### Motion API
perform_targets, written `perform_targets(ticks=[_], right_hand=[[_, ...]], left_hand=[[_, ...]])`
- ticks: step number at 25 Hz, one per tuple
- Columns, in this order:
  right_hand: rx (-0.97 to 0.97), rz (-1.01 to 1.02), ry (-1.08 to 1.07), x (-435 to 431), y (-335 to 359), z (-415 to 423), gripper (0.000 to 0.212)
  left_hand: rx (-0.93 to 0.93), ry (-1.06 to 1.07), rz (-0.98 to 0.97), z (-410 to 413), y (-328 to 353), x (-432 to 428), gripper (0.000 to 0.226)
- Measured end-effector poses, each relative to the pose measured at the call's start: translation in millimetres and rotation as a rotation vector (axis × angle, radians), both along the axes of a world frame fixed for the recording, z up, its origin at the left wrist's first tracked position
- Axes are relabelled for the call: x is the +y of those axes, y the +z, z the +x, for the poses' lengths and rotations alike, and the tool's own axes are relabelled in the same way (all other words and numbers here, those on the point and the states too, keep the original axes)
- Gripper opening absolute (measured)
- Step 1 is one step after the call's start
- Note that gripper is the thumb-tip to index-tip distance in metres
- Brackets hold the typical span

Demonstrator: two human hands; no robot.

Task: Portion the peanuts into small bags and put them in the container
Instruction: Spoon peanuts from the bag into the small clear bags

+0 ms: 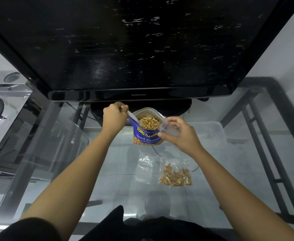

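A glass counter (pixel 229 162) filled the lower half of the frame, its dark metal frame running down the right side, and a black television (pixel 139 46) hung over its far edge across the top. Just below the television's bezel, at centre frame, stood the blue peanut bag (pixel 145 134), upright and open, with pale peanuts (pixel 148 122) heaped inside. The left hand (pixel 115 115) was closed around a white spoon (pixel 131 116) dipping into the bag's left lip. The right hand (pixel 179 132) pinched an empty clear small bag (pixel 168 126) beside the opening. Nearer, on bare glass, lay a flat empty bag (pixel 145 168) and a filled bag (pixel 175 174) of peanuts, side by side. A translucent container (pixel 210 129) sat at right.
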State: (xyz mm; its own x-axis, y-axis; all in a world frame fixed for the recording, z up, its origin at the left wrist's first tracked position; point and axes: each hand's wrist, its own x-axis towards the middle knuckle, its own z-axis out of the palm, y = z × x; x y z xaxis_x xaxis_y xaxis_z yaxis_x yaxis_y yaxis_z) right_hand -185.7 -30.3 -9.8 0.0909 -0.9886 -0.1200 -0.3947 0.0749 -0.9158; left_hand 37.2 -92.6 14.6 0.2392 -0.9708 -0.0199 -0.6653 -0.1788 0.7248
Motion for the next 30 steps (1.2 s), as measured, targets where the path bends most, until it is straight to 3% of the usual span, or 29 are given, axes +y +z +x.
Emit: perform_targets(ticks=[5, 9, 15, 24, 27, 30], right_hand=[[0.007, 0.005, 0.004, 2, 0, -2, 0.055], [0.004, 0.011, 0.005, 1, 1, -2, 0.056], [0.021, -0.019, -0.008, -3, 6, 0, 0.053], [0.481, -0.140, 0.026, -29, 26, 10, 0.058], [0.432, -0.157, 0.010, -32, 29, 21, 0.056], [0.253, -0.152, -0.026, -30, 29, 34, 0.053]], left_hand=[[0.033, -0.200, -0.005, 5, 3, 0, 0.018], [0.314, -0.019, 0.078, -6, -10, 4, 0.017], [0.561, 0.227, 0.132, 15, -18, -6, 0.018], [0.717, 0.253, 0.064, 32, 4, -9, 0.024], [0.678, 0.194, 0.012, 33, 28, -14, 0.023], [0.485, 0.116, -0.044, 26, 49, -14, 0.020]])
